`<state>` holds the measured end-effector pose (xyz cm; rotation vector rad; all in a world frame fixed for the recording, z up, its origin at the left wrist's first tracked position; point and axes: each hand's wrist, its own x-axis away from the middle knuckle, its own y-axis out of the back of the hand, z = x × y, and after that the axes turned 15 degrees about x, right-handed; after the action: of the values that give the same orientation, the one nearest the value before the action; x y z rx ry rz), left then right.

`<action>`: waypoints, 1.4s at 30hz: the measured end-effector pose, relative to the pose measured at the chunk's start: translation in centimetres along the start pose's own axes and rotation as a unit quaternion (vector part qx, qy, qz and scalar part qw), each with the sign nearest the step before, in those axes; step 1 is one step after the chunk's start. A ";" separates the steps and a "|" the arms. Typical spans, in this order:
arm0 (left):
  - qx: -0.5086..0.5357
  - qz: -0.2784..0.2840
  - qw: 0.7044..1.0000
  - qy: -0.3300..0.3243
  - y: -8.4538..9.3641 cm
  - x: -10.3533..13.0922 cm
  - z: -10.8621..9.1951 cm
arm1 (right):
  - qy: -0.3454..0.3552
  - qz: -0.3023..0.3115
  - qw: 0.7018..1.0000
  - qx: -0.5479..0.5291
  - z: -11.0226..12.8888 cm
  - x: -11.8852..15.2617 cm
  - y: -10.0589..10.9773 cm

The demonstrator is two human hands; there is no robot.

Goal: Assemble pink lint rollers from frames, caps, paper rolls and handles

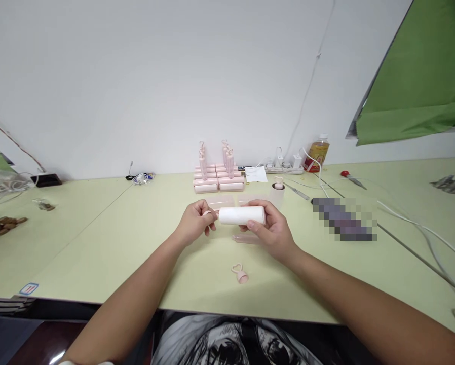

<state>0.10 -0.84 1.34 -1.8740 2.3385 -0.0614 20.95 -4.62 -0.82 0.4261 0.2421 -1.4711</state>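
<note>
My right hand (275, 230) is wrapped around a white lint roller roll (237, 215), held level above the table with a pink rim at its right end. At the roll's left end, my left hand (197, 220) pinches a small pale pink part (208, 213); its full shape is hidden by the fingers. Below the roll lies a clear pink plastic cover (244, 239), partly behind my right hand. Nearer to me rests a pink cap with a heart-shaped loop (240, 274). More translucent pink covers (225, 200) lie just beyond my hands.
Pink lint rollers (205, 187) stand in rows at the back, with upright handles (230, 165) on them. To their right are a roll with a cap (277, 191), a power strip (284, 170), a bottle (317, 153) and a screwdriver (352, 180). Cables (421, 225) cross the right side.
</note>
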 end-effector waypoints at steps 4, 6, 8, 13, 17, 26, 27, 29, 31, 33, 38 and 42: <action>-0.002 0.008 1.000 -0.011 -0.4 0.3 -0.1 | 0.005 0.023 1.000 -0.016 0.3 0.1 0.1; -0.007 0.013 1.000 -0.019 -0.6 0.4 0.0 | 0.011 0.040 0.999 -0.019 0.1 0.2 0.1; -0.013 0.014 1.000 -0.020 -0.7 0.4 0.4 | 0.022 0.058 0.998 -0.013 -0.2 0.2 0.0; -0.032 0.014 0.999 -0.001 -0.9 0.3 1.3 | 0.071 0.085 0.990 0.085 -1.0 0.6 -0.3; -0.063 0.006 0.998 0.001 -0.9 0.4 1.6 | 0.112 0.081 0.968 0.210 -0.9 0.8 -0.2; -0.068 -0.009 0.997 -0.028 -0.9 0.5 1.4 | 0.167 0.078 0.938 0.295 -0.4 0.8 -0.4; -0.069 -0.010 0.997 -0.027 -0.9 0.5 1.4 | 0.172 0.078 0.936 0.298 -0.4 0.8 -0.4; -0.074 -0.012 0.997 -0.027 -0.9 0.5 1.4 | 0.178 0.080 0.932 0.304 -0.5 0.8 -0.5; -0.082 -0.013 0.996 -0.032 -0.9 0.4 1.4 | 0.175 0.078 0.931 0.311 -0.5 0.8 -0.5; -0.091 -0.013 0.995 -0.037 -0.8 0.4 1.5 | 0.156 0.074 0.931 0.322 -0.5 0.7 -0.5; -0.110 -0.020 0.992 -0.051 -0.5 0.1 1.8 | 0.105 0.079 0.920 0.369 -0.5 0.4 -0.5; -0.133 -0.030 0.988 -0.069 -0.4 0.0 2.0 | 0.098 0.110 0.907 0.394 -0.6 0.3 -0.4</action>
<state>0.76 -0.84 -0.61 -1.9911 2.2899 0.3804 20.60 -4.66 -1.54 1.2184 -0.2613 -1.2529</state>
